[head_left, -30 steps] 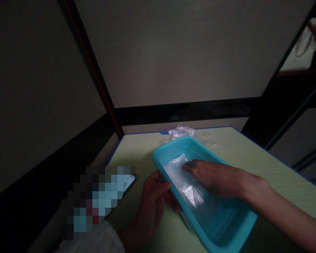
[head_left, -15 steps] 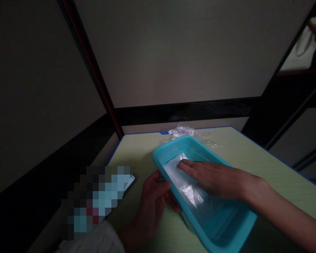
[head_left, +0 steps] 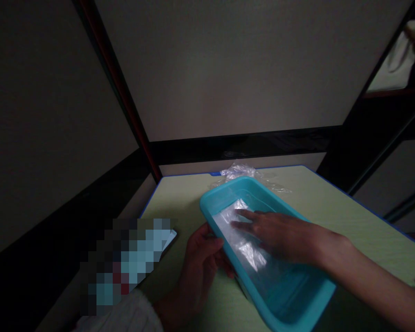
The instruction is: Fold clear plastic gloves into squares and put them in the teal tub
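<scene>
A turquoise plastic basin (head_left: 242, 283), roughly rectangular, rests on the table. My left hand (head_left: 205, 253) grips its left rim, thumb on the edge and fingers curled below it. Inside the basin lies a flat, clear plastic packet (head_left: 251, 256) that shines in places; what it contains I cannot make out. Over this packet my right hand (head_left: 273, 233) reaches in from the right, its fingers stretched and spread against the plastic. The palm hides part of the packet and of the basin floor.
Crumpled clear plastic wrap (head_left: 240, 171) lies behind the basin at the far table edge. A pixelated, phone-like device (head_left: 141, 258) is at the left. The pale green table (head_left: 183, 193) has a blue edge, with panelled walls behind it. A white bag (head_left: 396, 64) shows at upper right.
My right hand's fingers have spread apart over the packet, where they were closer together before. My left hand and the basin stay in nearly the same place.
</scene>
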`<state>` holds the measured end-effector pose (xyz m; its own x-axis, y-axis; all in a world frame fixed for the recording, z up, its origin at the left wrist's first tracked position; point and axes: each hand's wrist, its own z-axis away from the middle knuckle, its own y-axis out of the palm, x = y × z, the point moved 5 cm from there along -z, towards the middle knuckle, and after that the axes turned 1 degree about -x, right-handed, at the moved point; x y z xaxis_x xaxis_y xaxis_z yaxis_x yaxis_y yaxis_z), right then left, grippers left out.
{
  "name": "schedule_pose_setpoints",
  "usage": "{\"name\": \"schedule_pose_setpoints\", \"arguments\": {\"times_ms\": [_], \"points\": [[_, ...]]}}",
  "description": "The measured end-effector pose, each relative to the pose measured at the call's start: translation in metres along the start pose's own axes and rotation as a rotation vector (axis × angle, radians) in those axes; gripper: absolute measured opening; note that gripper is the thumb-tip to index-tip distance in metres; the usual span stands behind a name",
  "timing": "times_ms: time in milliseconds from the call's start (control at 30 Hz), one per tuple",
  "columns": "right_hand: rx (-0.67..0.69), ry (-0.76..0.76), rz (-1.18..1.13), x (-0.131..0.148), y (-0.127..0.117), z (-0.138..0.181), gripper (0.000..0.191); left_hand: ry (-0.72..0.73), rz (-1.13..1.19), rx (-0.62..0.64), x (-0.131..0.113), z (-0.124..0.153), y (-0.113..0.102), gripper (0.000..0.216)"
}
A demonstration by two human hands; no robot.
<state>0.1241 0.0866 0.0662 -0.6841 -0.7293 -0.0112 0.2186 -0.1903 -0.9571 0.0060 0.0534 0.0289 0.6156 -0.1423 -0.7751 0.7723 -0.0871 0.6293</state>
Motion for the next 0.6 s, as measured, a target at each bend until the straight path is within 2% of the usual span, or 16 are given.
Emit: {"name": "schedule_pose_setpoints", "arguments": {"times_ms": [367, 467, 600], "points": [[-0.125, 0.036, 0.076, -0.005, 0.010, -0.001, 0.065, -0.015, -0.039, -0.025, 0.001, -0.002, -0.001, 0.021], [-0.092, 0.018, 0.034, -0.001, 0.005, -0.001, 0.064, -0.017, -0.050, -0.028, 0.001, -0.001, -0.002, 0.021], [0.019, -0.002, -0.057, 0.001, -0.002, -0.001, 0.068, -0.016, -0.053, -0.010, -0.001, 0.000, 0.000, 0.020]]}}
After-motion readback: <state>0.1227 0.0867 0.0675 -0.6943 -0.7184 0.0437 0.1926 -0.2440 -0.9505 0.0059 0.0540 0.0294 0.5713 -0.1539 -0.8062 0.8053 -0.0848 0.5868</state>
